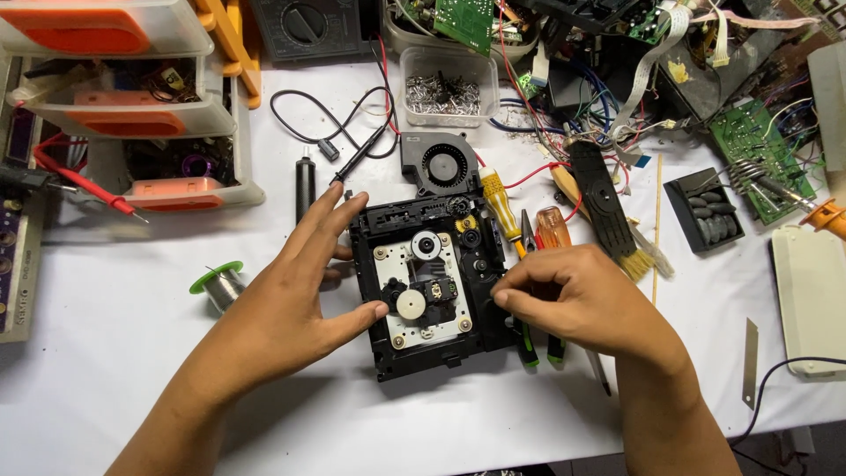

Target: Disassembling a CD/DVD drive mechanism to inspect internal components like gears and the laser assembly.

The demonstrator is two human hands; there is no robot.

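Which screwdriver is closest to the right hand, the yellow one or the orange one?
The orange-handled screwdriver: its handle sits just above the right hand. The yellow-handled screwdriver lies further left, beside the black disc-drive mechanism.

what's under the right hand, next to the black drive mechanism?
Under the right hand lie green-handled pliers and two screwdrivers, one yellow-handled, one orange-handled. Their middle parts are covered. The drive mechanism's right edge under the fingertips is hidden too.

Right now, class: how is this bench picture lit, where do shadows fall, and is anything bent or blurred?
Head view: bright, even light; soft shadows under the left hand and right hand on the white table; the drive mechanism is sharp; wide-lens bending curves the storage drawers near the edges.
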